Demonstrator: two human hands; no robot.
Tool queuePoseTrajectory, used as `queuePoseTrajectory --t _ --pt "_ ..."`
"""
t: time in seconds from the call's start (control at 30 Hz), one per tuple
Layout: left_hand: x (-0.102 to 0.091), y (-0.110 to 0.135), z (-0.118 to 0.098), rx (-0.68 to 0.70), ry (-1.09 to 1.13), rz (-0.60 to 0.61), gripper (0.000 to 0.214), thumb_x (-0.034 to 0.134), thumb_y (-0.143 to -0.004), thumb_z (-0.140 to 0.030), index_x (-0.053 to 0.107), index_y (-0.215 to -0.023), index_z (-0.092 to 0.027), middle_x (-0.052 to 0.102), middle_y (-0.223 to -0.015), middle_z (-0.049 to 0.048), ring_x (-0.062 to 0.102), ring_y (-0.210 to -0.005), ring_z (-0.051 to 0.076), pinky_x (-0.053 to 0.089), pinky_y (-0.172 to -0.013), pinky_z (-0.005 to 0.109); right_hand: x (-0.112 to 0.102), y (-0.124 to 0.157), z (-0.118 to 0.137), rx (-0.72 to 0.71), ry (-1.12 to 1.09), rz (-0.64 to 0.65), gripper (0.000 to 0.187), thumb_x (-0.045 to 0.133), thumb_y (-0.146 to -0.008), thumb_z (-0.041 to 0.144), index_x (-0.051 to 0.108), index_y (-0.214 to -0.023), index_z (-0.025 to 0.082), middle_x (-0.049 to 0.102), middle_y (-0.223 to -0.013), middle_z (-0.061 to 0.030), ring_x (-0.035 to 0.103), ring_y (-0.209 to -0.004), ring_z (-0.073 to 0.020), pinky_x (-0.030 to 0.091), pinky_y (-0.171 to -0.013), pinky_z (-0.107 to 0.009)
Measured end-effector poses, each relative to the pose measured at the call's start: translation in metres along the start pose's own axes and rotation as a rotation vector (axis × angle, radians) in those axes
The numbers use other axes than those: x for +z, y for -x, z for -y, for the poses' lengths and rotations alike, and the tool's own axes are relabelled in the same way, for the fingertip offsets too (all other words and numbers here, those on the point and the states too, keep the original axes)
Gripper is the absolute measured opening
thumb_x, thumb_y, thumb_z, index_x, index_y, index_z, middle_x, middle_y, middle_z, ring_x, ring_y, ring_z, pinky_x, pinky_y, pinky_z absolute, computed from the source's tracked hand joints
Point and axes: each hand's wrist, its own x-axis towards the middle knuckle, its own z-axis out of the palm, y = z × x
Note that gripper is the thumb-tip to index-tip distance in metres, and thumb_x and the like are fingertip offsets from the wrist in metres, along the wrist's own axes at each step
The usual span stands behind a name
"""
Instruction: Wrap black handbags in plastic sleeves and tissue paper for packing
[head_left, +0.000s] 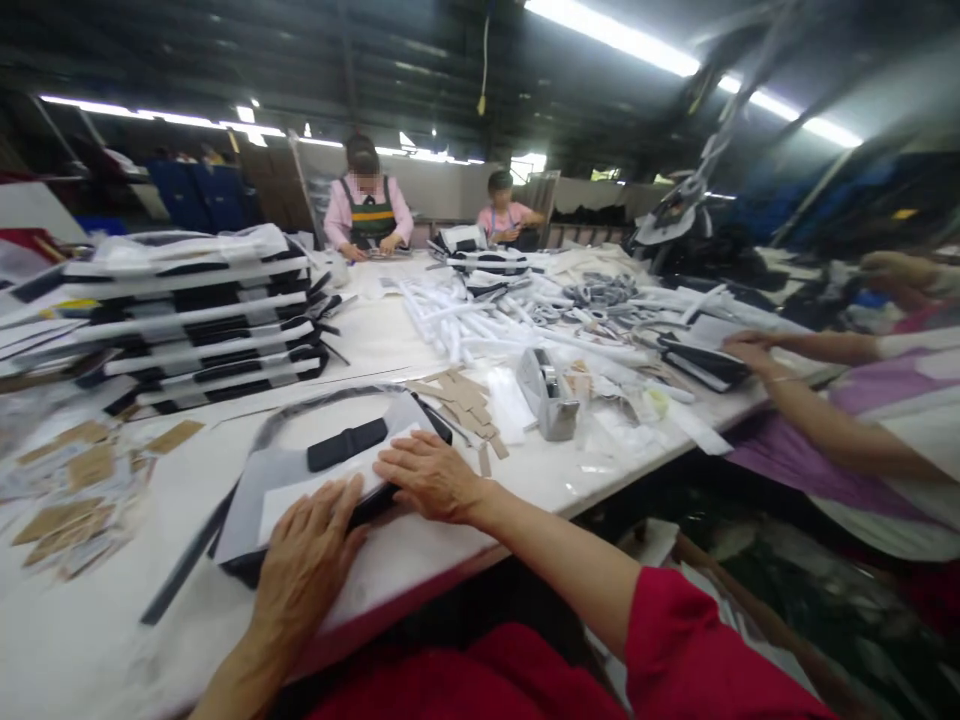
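Note:
A flat grey and black bag piece [300, 470] with a white paper sheet on it lies on the white table [112, 640] before me. My left hand [307, 555] rests flat on its near edge, fingers stretched out. My right hand [427, 475] lies flat on its right corner, fingers spread. A black strap [346, 443] crosses the piece just beyond my fingers. Neither hand holds anything.
A tall stack of black and white bag pieces [195, 320] stands at left. Brown card tags [71, 495] lie far left and mid-table [461, 400]. A grey tape dispenser [551, 395], white strips [480, 320]. A co-worker's arms [802, 390] reach in at right; two people work at the far end.

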Motion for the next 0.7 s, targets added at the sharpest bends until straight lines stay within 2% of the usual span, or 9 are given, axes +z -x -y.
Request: queuePoseTrajectory --t 0.07,0.13,0.23,0.37,0.47,0.6,0.7 --pt "0.0 -0.001 0.0 -0.007 -0.024 -0.007 0.044 0.048 -0.095 -0.028 0.048 -0.138 -0.017 0.065 -0.119 0.0152 0.062 -0.107 0.032 0.046 -0.092 0.045 -0.007 -0.002 0.006 0.022 0.006 -0.029 0.046 0.057 -0.093 0.03 0.048 -0.137 0.018 0.053 -0.144 -0.009 0.037 -0.139 -0.0245 0.02 -0.12 -0.046" --pt "-0.001 -0.001 -0.001 0.001 -0.032 -0.004 0.046 0.045 -0.097 -0.03 0.045 -0.141 -0.017 0.065 -0.119 0.0153 0.062 -0.105 0.032 0.046 -0.09 0.045 -0.016 0.003 0.016 0.056 -0.004 -0.114 0.044 0.054 -0.094 0.029 0.048 -0.137 0.018 0.052 -0.144 -0.0091 0.033 -0.142 -0.0248 0.017 -0.121 -0.047" --pt "-0.003 -0.001 -0.004 -0.019 -0.043 0.029 0.051 0.041 -0.099 -0.032 0.036 -0.147 -0.016 0.06 -0.131 0.0175 0.061 -0.107 0.034 0.046 -0.091 0.046 -0.029 0.031 0.033 0.074 -0.069 -0.278 0.037 0.05 -0.097 0.027 0.052 -0.133 0.018 0.057 -0.139 -0.0063 0.036 -0.14 -0.0213 0.02 -0.121 -0.043" --pt "-0.003 -0.002 -0.005 -0.06 -0.03 0.057 0.058 0.042 -0.099 -0.031 0.025 -0.153 -0.02 0.05 -0.145 0.0145 0.057 -0.115 0.035 0.043 -0.098 0.049 -0.037 0.098 0.042 0.142 -0.169 -0.373 0.03 0.053 -0.093 0.019 0.058 -0.123 0.018 0.068 -0.121 -0.007 0.055 -0.122 -0.0204 0.04 -0.11 -0.041" --pt "-0.004 -0.002 -0.005 -0.04 -0.002 0.046 0.059 0.041 -0.099 -0.031 0.023 -0.154 -0.022 0.051 -0.145 0.0121 0.056 -0.119 0.035 0.041 -0.1 0.05 -0.033 0.154 0.035 0.306 -0.202 -0.406 0.03 0.051 -0.091 0.01 0.061 -0.118 0.019 0.071 -0.108 -0.0075 0.062 -0.106 -0.0207 0.051 -0.095 -0.039" --pt "-0.003 -0.001 -0.006 -0.054 0.008 0.03 0.059 0.042 -0.098 -0.032 0.025 -0.154 -0.023 0.051 -0.146 0.0098 0.057 -0.119 0.034 0.041 -0.101 0.05 -0.018 0.221 0.024 0.591 -0.153 -0.465 0.03 0.05 -0.093 0.008 0.062 -0.117 0.022 0.071 -0.1 -0.007 0.066 -0.094 -0.02 0.057 -0.083 -0.036" --pt "0.002 0.003 -0.006 -0.098 0.013 0.028 0.058 0.043 -0.098 -0.033 0.028 -0.153 -0.024 0.048 -0.148 0.0078 0.055 -0.123 0.034 0.039 -0.104 0.051 -0.004 0.263 0.028 0.715 -0.1 -0.491 0.026 0.052 -0.094 0.013 0.064 -0.114 0.023 0.072 -0.096 -0.0056 0.069 -0.09 -0.0203 0.059 -0.079 -0.034"
